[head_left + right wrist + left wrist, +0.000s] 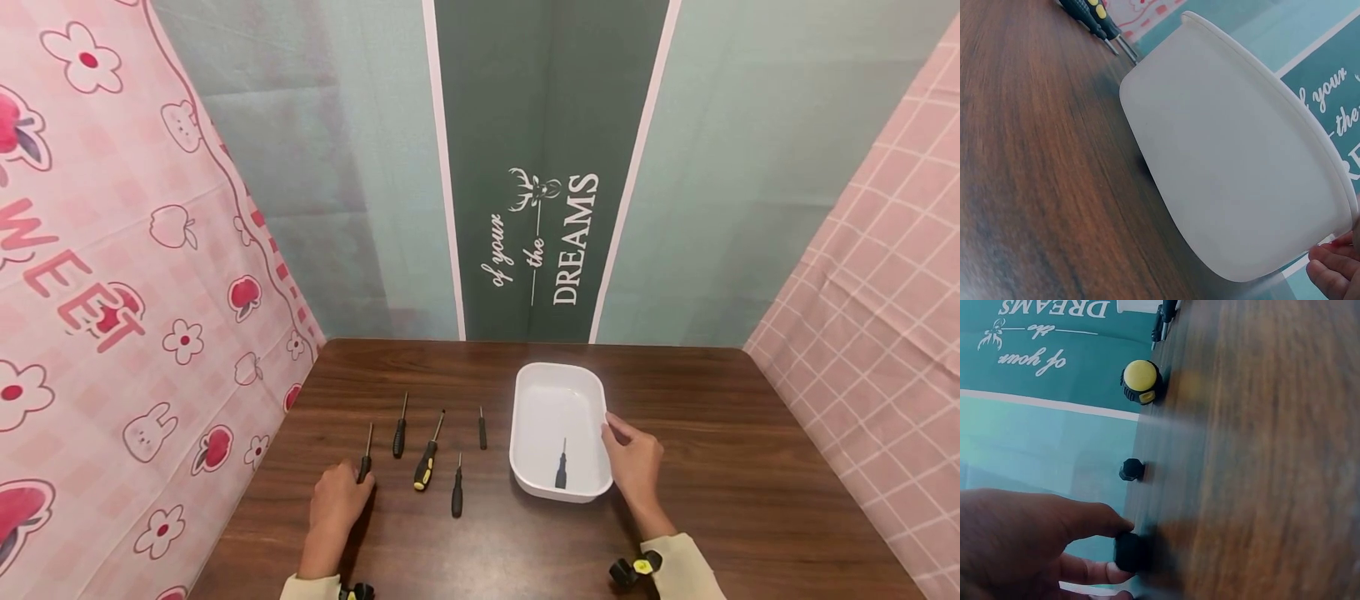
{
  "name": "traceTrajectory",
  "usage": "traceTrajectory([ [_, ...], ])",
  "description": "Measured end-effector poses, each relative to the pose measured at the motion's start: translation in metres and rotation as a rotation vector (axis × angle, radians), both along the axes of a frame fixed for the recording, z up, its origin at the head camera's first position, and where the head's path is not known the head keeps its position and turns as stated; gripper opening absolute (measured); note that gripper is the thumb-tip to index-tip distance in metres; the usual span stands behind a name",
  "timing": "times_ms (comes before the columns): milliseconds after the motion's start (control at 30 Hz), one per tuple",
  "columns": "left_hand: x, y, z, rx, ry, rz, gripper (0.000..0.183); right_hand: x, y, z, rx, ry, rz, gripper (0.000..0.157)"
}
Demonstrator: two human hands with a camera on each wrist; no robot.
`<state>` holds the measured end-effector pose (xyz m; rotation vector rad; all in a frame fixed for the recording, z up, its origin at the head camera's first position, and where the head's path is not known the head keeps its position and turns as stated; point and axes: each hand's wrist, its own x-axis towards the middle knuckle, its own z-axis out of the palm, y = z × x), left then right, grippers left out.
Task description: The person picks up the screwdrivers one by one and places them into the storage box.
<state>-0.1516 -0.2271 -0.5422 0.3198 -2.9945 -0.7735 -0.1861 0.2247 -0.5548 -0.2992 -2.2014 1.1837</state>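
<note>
At the left of the row, my left hand (339, 498) pinches the black handle of a screwdriver (366, 462), its metal shaft pointing away from me. In the left wrist view, thumb and fingers sit on both sides of that handle's end (1131, 552). My right hand (633, 465) grips the right rim of a white rectangular tray (522, 400), fingers seen at its edge in the right wrist view. Inside the tray lies one small dark-handled screwdriver (561, 473). Nearest to my left hand is another black screwdriver (400, 435).
Between hand and tray lie a yellow-and-black screwdriver (426, 468), a black one (457, 493) nearer to me, and a small slim one (482, 429). All rest on a brown wooden table (697, 417), with a green curtain (375, 167) behind and pink cloths at both sides.
</note>
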Motion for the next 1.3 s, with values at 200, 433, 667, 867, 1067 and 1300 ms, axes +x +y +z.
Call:
traceTrajectory([
  [200, 0.0013, 0.0017, 0.0034, 0.008, -0.044, -0.011, 0.037, -0.0005, -0.0007, -0.0003, 0.002, -0.007, -0.007, 0.021],
  [433, 0.0015, 0.0025, 0.0055, -0.016, -0.073, -0.028, 0.045, 0.0003, -0.0015, -0.0001, -0.004, -0.005, -0.001, 0.021],
  [667, -0.0006, 0.0030, 0.0060, -0.033, -0.091, -0.031, 0.036, 0.0000, -0.0009, -0.0006, 0.001, -0.016, -0.002, 0.021],
  [867, -0.0020, 0.0013, 0.0032, -0.052, -0.081, -0.044, 0.034, -0.0005, -0.0004, -0.0012, 0.005, -0.022, 0.001, 0.022],
  [1067, -0.0011, -0.0005, 0.0005, -0.049, -0.055, -0.046, 0.030, -0.0019, 0.0005, -0.0023, 0.007, -0.032, 0.003, 0.022],
  [1300, -0.0007, -0.0030, -0.0005, -0.023, -0.046, -0.017, 0.032, -0.0022, 0.0002, -0.0034, -0.001, -0.009, -0.005, 0.021],
])
